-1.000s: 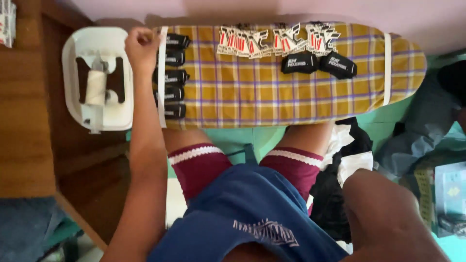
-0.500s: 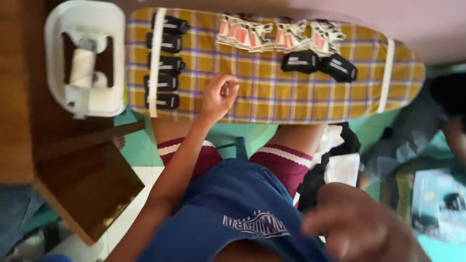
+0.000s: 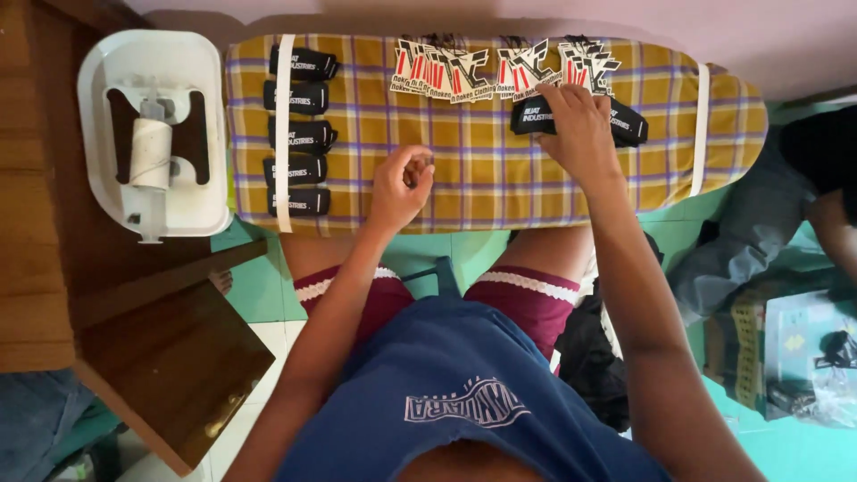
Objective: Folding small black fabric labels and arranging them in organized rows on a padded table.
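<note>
A padded board (image 3: 500,178) covered in yellow plaid cloth lies across my lap. My left hand (image 3: 399,186) hovers over its middle with fingers curled loosely, and I cannot see anything in it. My right hand (image 3: 580,134) rests on a pair of black fabric labels (image 3: 625,122) near the far edge, fingers pressing on them. Behind them lies a row of red, white and black printed tags (image 3: 500,70). At the left end of the board several black labels (image 3: 301,131) lie stacked in a column beside a white elastic strap (image 3: 285,134).
A white plastic machine (image 3: 152,134) with a roll on it stands on a brown wooden table (image 3: 54,268) left of the board. A second white strap (image 3: 699,129) crosses the board's right end. Dark clothes (image 3: 589,357) and a person's arm (image 3: 830,223) are at the right, over a green floor.
My right hand has risen from my lap to the black labels at the far edge. My left hand moved right from the machine to the board's middle. The view has shifted.
</note>
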